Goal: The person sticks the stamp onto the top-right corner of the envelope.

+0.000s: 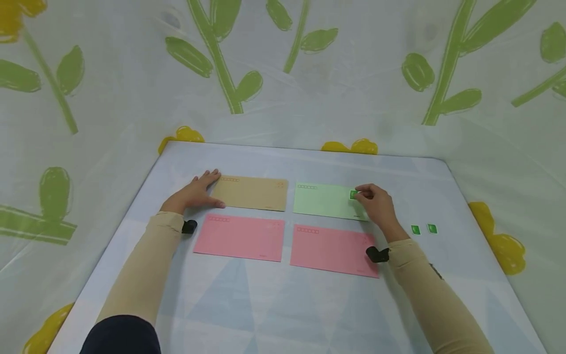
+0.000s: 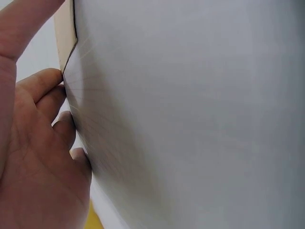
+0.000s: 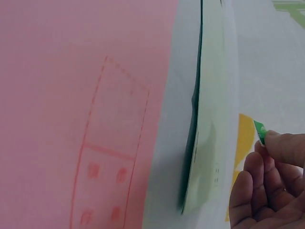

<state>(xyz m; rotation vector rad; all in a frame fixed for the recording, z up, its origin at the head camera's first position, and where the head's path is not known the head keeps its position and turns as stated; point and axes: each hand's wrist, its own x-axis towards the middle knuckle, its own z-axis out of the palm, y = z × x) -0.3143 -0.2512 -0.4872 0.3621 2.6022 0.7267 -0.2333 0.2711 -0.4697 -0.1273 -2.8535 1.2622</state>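
Note:
Between thumb and fingertips, my right hand (image 1: 375,202) pinches a small green stamp (image 1: 353,194) over the right end of the light green envelope (image 1: 325,200). In the right wrist view the stamp (image 3: 259,131) stands apart from the paper. My left hand (image 1: 196,191) rests spread at the left edge of the tan envelope (image 1: 252,193), thumb at its lower left corner. The left wrist view shows this hand (image 2: 40,138) with its fingertips on the table, beside a corner of the tan envelope (image 2: 66,33).
Two pink envelopes (image 1: 239,237) (image 1: 331,250) lie in the row nearer me. Two more green stamps, one on the left (image 1: 415,229) and one on the right (image 1: 432,228), lie on the white table (image 1: 212,305) beyond my right forearm. A leaf-patterned curtain (image 1: 309,108) hangs behind the table.

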